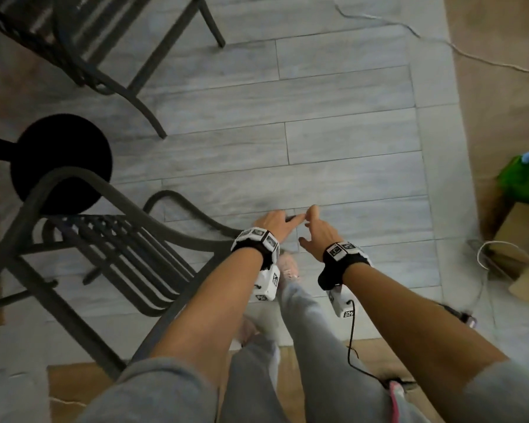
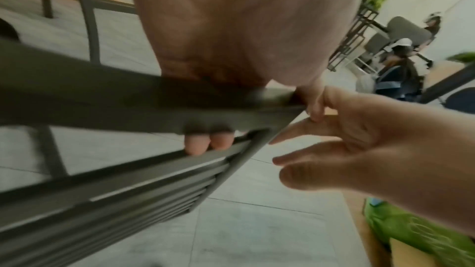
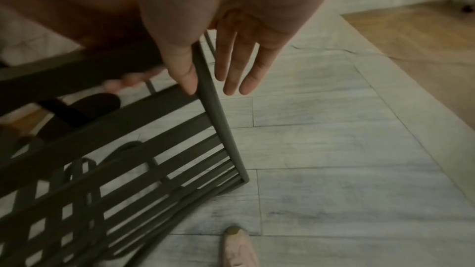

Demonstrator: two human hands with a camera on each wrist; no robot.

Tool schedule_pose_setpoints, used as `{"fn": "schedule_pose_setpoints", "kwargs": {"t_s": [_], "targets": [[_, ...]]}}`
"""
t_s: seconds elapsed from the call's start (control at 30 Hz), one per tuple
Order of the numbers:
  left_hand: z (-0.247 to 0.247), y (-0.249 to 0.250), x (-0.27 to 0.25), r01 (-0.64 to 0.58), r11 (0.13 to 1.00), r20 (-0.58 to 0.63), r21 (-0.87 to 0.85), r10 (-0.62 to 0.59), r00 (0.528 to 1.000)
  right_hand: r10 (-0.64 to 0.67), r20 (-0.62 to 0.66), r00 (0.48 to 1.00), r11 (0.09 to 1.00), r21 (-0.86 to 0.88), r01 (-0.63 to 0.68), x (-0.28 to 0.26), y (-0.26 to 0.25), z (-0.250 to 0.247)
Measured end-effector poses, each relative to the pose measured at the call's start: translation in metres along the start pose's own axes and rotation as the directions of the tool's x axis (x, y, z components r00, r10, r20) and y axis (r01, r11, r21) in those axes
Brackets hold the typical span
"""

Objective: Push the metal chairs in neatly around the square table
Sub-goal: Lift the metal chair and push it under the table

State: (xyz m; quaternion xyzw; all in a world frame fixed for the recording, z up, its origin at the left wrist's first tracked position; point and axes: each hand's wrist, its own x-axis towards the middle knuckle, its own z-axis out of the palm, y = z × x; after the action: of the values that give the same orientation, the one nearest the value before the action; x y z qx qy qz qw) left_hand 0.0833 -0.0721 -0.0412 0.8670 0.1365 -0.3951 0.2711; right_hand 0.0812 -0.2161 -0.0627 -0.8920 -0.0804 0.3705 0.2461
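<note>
A dark metal chair (image 1: 119, 245) with a slatted back stands at the lower left of the head view, its back towards me. My left hand (image 1: 271, 222) grips the top rail of the backrest near its right corner. In the left wrist view the top rail (image 2: 128, 105) crosses under my palm and two fingertips (image 2: 208, 143) curl round it from below. My right hand (image 1: 315, 230) is just right of that corner with straight, spread fingers. In the right wrist view its thumb (image 3: 185, 72) lies against the back's side post (image 3: 218, 129), the other fingers off it.
A second metal chair (image 1: 104, 71) stands at the upper left. A black round pedestal base (image 1: 61, 160) lies between the two chairs. A green bag (image 1: 522, 178), a cardboard box (image 1: 522, 227) and a cable (image 1: 486, 59) are along the right. My pink shoe (image 3: 239, 247) is behind the chair.
</note>
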Motion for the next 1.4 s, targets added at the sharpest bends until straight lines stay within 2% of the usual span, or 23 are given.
{"fn": "schedule_pose_setpoints", "kwargs": {"t_s": [0.13,0.2,0.3,0.37,0.5,0.63,0.77,0.87,1.0,1.07,1.2,1.3,1.4], "targets": [[-0.023,-0.001,-0.058,-0.010,1.000,-0.194,-0.014,0.007,0.981,-0.066,0.047,0.997,0.995,0.074,0.063,-0.010,-0.017,-0.009],[-0.040,-0.001,-0.095,-0.032,0.999,-0.283,-0.018,0.025,0.959,-0.132,0.134,0.982,0.991,0.047,0.127,-0.017,-0.031,-0.014],[-0.071,-0.007,-0.161,-0.102,0.994,-0.386,-0.036,0.081,0.919,-0.147,0.264,0.953,0.982,-0.079,0.173,-0.032,-0.049,-0.020],[-0.093,-0.017,-0.207,-0.172,0.983,-0.459,-0.058,0.127,0.880,-0.123,0.326,0.937,0.973,-0.148,0.179,-0.046,-0.055,-0.021],[-0.125,-0.039,-0.286,-0.282,0.955,-0.628,-0.095,0.162,0.761,-0.091,0.366,0.926,0.963,-0.203,0.175,-0.079,-0.057,-0.015],[-0.132,-0.068,-0.353,-0.431,0.886,-0.723,-0.173,0.183,0.667,-0.061,0.335,0.940,0.962,-0.232,0.145,-0.106,-0.058,-0.021],[-0.123,-0.101,-0.417,-0.567,0.788,-0.793,-0.241,0.177,0.583,-0.119,0.271,0.955,0.932,-0.302,0.202,-0.126,-0.091,-0.041],[-0.110,-0.140,-0.463,-0.632,0.713,-0.845,-0.302,0.107,0.525,-0.278,0.221,0.935,0.881,-0.330,0.340,-0.136,-0.132,-0.056],[-0.098,-0.187,-0.517,-0.727,0.623,-0.934,-0.290,-0.016,0.358,-0.485,0.089,0.870,0.803,-0.349,0.483,-0.154,-0.199,-0.061],[-0.092,-0.206,-0.536,-0.750,0.602,-0.955,-0.276,-0.086,0.282,-0.522,0.084,0.849,0.755,-0.416,0.506,-0.172,-0.233,-0.059],[-0.078,-0.237,-0.562,-0.784,0.570,-0.968,-0.246,-0.180,0.173,-0.566,0.103,0.818,0.683,-0.497,0.535,-0.199,-0.266,-0.050],[-0.069,-0.258,-0.575,-0.805,0.547,-0.970,-0.228,-0.195,0.142,-0.660,0.113,0.743,0.586,-0.540,0.603,-0.212,-0.275,-0.041],[-0.056,-0.284,-0.577,-0.828,0.501,-0.954,-0.251,-0.270,0.126,-0.689,0.113,0.716,0.525,-0.603,0.600,-0.221,-0.289,-0.038]]}}
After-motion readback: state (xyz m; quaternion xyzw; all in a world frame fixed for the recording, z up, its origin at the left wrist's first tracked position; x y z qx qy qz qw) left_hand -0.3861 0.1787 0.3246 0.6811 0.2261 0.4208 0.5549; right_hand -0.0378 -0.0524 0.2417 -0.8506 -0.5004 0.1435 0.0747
